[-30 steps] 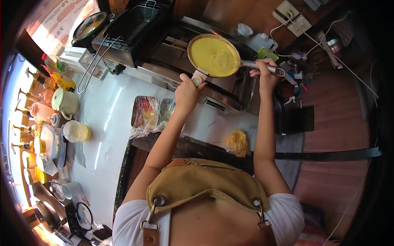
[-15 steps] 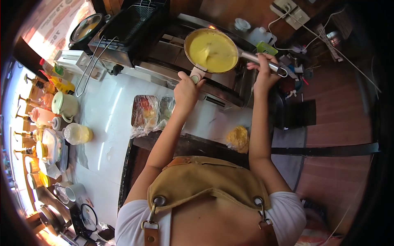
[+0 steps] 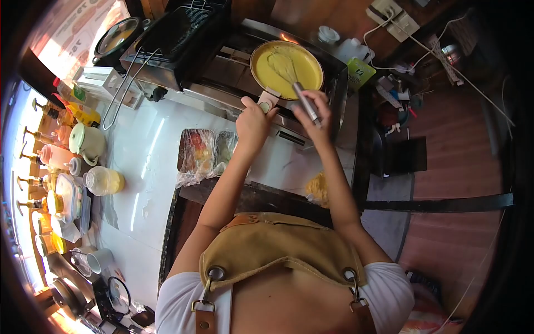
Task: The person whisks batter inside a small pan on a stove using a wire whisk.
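Observation:
A round pan (image 3: 253, 75) of yellow, creamy liquid (image 3: 307, 65) sits over the stove (image 3: 233, 72), and a flame shows behind its far rim. My left hand (image 3: 253, 123) is closed around the pan's short pale handle (image 3: 269, 100). In my right hand (image 3: 316, 114) is a metal whisk (image 3: 301, 96), gripped by its handle. The whisk's wires lie in the yellow liquid, left of the pan's middle. My right fingers are slightly blurred.
Left of the stove stands a fryer with a wire basket (image 3: 192, 19). Plastic-wrapped trays (image 3: 197, 151) and a bag of orange-yellow crumbs (image 3: 318, 188) lie on the near counter. Bottles, jars and a pale green pot (image 3: 87, 142) line the left counter. Cables hang at upper right.
My right hand has moved left and nearer to me, turning the whisk from pointing right to pointing toward me. The wires now show more clearly. My left hand stays on the pan handle.

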`<state>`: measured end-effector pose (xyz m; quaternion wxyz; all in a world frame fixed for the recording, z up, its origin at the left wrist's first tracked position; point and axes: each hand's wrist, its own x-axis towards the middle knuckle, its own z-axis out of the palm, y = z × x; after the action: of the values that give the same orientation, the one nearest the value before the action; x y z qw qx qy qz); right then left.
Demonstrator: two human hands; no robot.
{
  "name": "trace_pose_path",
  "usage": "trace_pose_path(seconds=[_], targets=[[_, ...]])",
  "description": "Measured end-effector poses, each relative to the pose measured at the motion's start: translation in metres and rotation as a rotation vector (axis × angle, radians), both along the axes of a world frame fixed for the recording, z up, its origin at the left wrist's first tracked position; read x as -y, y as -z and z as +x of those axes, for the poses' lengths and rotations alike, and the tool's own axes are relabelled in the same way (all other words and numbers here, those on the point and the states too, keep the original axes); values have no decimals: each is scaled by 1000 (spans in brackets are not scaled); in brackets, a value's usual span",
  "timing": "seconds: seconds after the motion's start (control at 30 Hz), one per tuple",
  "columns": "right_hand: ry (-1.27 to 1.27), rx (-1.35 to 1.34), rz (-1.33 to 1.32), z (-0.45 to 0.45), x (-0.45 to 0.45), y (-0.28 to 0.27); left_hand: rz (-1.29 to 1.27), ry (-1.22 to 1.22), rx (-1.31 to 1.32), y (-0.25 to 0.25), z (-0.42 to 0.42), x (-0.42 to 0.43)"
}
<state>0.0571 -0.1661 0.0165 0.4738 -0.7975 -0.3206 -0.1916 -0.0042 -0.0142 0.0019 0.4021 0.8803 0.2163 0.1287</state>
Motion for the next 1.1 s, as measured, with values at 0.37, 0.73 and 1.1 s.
trace_pose_path(seconds=[0.37,0.73,1.1], targets=[[66,85,-383,-86,27,-16,16,-1,-13,0,1,-2],[203,-413,-359,-91,-55,97,151,35,-5,-1,1,0],[162,-151,-426,-72,-81,109,179,11,-33,-3,-1,3]])
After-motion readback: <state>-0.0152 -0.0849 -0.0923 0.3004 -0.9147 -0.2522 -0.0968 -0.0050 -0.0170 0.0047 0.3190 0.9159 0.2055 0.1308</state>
